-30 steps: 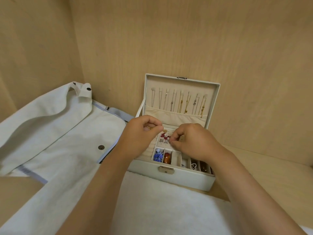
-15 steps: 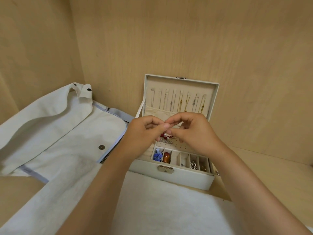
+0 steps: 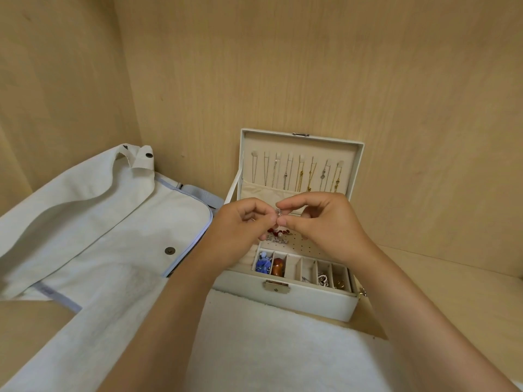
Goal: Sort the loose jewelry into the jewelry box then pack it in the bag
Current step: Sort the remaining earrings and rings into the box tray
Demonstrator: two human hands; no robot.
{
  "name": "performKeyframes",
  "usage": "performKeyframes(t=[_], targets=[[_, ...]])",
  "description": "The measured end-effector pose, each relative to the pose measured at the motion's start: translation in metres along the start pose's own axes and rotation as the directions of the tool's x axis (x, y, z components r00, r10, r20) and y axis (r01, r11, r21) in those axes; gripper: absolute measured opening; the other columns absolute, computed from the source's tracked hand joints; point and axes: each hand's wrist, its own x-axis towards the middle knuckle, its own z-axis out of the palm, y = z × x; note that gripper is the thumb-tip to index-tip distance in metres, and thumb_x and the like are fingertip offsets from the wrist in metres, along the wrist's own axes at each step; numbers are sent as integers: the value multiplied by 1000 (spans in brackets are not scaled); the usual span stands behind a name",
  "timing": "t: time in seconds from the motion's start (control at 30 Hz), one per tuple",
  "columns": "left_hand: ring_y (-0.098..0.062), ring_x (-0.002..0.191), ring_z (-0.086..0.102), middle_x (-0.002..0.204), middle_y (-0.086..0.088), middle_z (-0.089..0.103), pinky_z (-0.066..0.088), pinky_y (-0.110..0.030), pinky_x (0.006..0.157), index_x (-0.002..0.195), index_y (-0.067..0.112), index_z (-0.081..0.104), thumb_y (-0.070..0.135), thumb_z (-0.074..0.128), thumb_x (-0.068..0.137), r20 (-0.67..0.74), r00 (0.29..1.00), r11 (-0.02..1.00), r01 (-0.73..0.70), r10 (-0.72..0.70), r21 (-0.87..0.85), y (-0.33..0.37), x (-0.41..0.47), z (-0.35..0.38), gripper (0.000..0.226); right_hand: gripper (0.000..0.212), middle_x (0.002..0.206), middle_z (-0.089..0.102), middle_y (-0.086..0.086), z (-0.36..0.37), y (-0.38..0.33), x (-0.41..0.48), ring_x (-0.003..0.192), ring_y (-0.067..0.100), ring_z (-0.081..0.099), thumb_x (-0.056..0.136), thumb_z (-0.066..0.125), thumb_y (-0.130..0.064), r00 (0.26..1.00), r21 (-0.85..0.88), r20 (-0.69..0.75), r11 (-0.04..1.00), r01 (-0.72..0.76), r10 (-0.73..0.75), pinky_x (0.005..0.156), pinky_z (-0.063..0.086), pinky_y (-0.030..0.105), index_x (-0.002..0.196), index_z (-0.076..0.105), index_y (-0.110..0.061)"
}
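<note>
Two hands meet above the open jewelry box (image 3: pixel 311 302). The left hand (image 3: pixel 240 226) and right hand (image 3: pixel 322 223) both have curled fingers (image 3: pixel 283 205), and the thumb and forefinger tips of each pinch one small silver jewelry piece (image 3: pixel 279 213) held between them. Directly below the fingers, a red beaded piece (image 3: pixel 278 231) lies on the box's perforated panel. Nearer than the fingers, the front compartments hold a blue piece (image 3: pixel 262 264) and an amber piece (image 3: pixel 278 266). Behind the fingers, necklaces (image 3: pixel 300 174) hang in the upright lid. Left of the left hand, the white bag (image 3: pixel 113 222) lies on the worktop (image 3: pixel 452 278).
</note>
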Motion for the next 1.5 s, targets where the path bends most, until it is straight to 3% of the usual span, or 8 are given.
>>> performKeyframes(t=[0.17, 0.33, 0.43, 0.57, 0.93, 1.13, 1.3, 1.5], targets=[[-4, 72, 62, 74, 14, 70, 52, -21, 75, 91, 25, 74, 21, 63, 94, 16, 999, 998, -32, 31, 60, -1, 1, 3, 12, 15, 89, 78, -2, -3, 4, 0, 66, 8, 67, 81, 79, -12, 999, -6, 7, 999, 38, -38, 63, 53, 21, 96, 80, -13], [12, 94, 52, 94, 25, 66, 38, -8, 78, 106, 36, 72, 29, 60, 96, 25, 996, 896, -93, 91, 434, -15, 1, 5, 18, 4, 79, 74, -18, -14, 16, -2, 62, -6, 60, 82, 81, -26, 997, -357, 1, 931, -71, 77, 67, 46, 17, 84, 80, -30], [7, 106, 43, 115, 21, 62, 38, -17, 90, 117, 36, 68, 27, 56, 97, 77, 989, 813, -146, 125, 564, -19, 2, 7, 25, 2, 78, 72, -21, -18, 25, -4, 73, -9, 61, 81, 80, -34, 990, -572, 24, 814, -98, 136, 69, 49, 20, 80, 78, -35], [-2, 112, 42, 115, 18, 59, 37, -22, 95, 119, 35, 67, 28, 55, 97, 151, 979, 755, -203, 139, 623, -21, 2, 12, 26, 3, 80, 71, -21, -16, 27, -5, 76, -5, 62, 82, 76, -38, 991, -643, 41, 763, -72, 128, 71, 53, 24, 82, 77, -35], [-1, 111, 37, 112, 19, 47, 38, -24, 95, 124, 39, 64, 38, 60, 91, 180, 976, 722, -214, 126, 658, -30, 1, 16, 33, 8, 89, 69, -20, -18, 28, -4, 84, -1, 62, 81, 68, -38, 980, -634, 134, 773, -27, 144, 77, 56, 35, 81, 75, -35], [-3, 111, 37, 114, 17, 49, 37, -24, 93, 125, 40, 63, 40, 59, 92, 180, 976, 708, -214, 123, 673, -28, 1, 17, 34, 25, 99, 68, -19, -21, 27, -5, 81, -1, 60, 84, 60, -20, 965, -603, 169, 795, -62, 203, 79, 55, 33, 90, 77, -37], [-5, 112, 41, 116, 16, 48, 42, -28, 96, 125, 36, 62, 42, 60, 91, 164, 979, 699, -200, 120, 687, -24, -1, 18, 35, 24, 102, 70, -15, -27, 26, -6, 60, -11, 54, 87, 61, -18, 968, -563, 157, 823, -77, 198, 65, 43, 21, 99, 75, -33], [-2, 108, 44, 114, 17, 53, 46, -29, 95, 114, 33, 66, 39, 61, 91, 113, 973, 688, -223, 203, 690, -10, -5, 29, 24, 20, 103, 68, -15, -70, 17, -27, 59, -22, 50, 93, 62, -18, 983, -508, 74, 855, -106, 166, 63, 33, 7, 105, 75, -27]])
